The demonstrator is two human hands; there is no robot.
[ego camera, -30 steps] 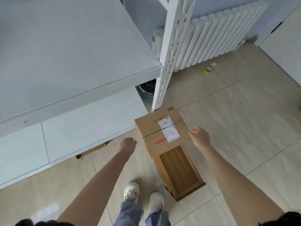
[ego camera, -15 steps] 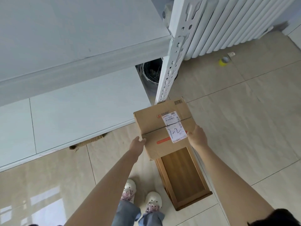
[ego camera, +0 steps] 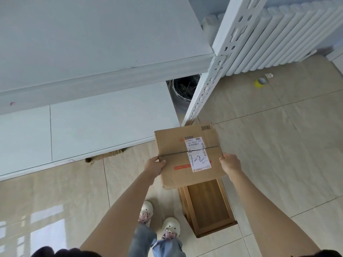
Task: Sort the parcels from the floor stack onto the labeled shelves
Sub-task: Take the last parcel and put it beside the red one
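Note:
A brown cardboard parcel (ego camera: 178,160) with a white label marked "1-2" is held between both hands, above the far end of a wooden crate. My left hand (ego camera: 155,166) grips its left edge, thumb on top. My right hand (ego camera: 231,164) grips its right edge. The white shelving unit has an upper shelf (ego camera: 89,43) and a lower shelf (ego camera: 102,125) just beyond and to the left of the parcel. The shelf's perforated white post (ego camera: 213,75) rises right behind the parcel.
A shallow wooden crate (ego camera: 207,206) lies on the tiled floor under the parcel, next to my feet. A dark bucket (ego camera: 185,88) stands behind the post. A white radiator (ego camera: 278,38) lines the wall; a yellow tape roll (ego camera: 259,82) lies on the floor near it.
Both hands closed in from beside the parcel and now grip its edges. The view moved closer to the shelves and the parcel appears raised.

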